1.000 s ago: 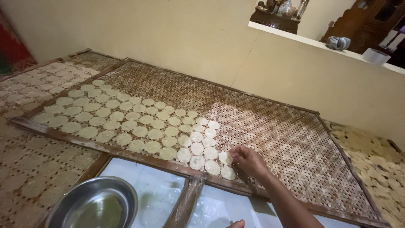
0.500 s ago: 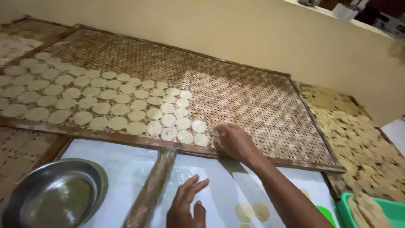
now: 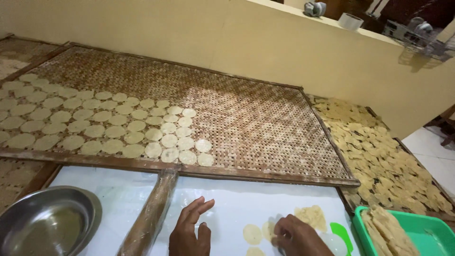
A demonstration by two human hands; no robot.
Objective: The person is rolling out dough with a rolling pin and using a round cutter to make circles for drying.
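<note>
The left hand (image 3: pixel 189 232) rests flat and open on the white sheet (image 3: pixel 118 199), fingers spread, gripping nothing; in this position it appears to pin the sheet flat. The right hand (image 3: pixel 296 237) is curled over a pale dough disc (image 3: pixel 269 231) at the lower edge of the view. Whether its grip has closed on the disc cannot be told, as the fingertips are hidden beneath the knuckles.

Two more discs lie on the sheet: one (image 3: pixel 252 233) just left of the right hand, and a rougher, larger piece (image 3: pixel 312 217) just beyond it.

A rolling pin (image 3: pixel 150 213) lies diagonally on the sheet, left of the left hand, within reach but clear of the discs. A steel bowl (image 3: pixel 45 225) sits at the far left.

Beyond the sheet, a woven tray (image 3: pixel 265 123) carries discs in close rows (image 3: pixel 95 123), apart from one another, filling its left half; the right half is bare weave. The spacing likely permits airflow. A second tray (image 3: pixel 379 147) to the right holds a denser layer of yellower pieces. A green basket (image 3: pixel 422 232) holds stacked pieces.
</note>
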